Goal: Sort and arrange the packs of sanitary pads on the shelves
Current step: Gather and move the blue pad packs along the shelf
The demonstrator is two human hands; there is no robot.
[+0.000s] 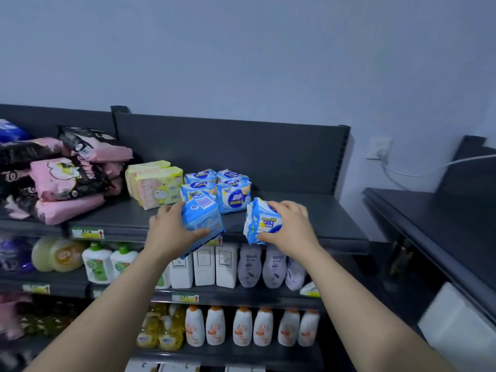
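while the left hand (171,229) grips a soft, crinkly blue pack (201,219), the right hand (288,229) holds another pack (261,221) at the near edge of the dark metal shelf (308,208)

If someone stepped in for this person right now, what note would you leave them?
Left hand grips a blue pack at the top shelf's front edge.
Right hand grips a second blue pack beside it.
Done: a blue group stands on the shelf, yellow packs to its left.
Left: set both held packs with the blue group; the pink pile further left probably needs tidying.
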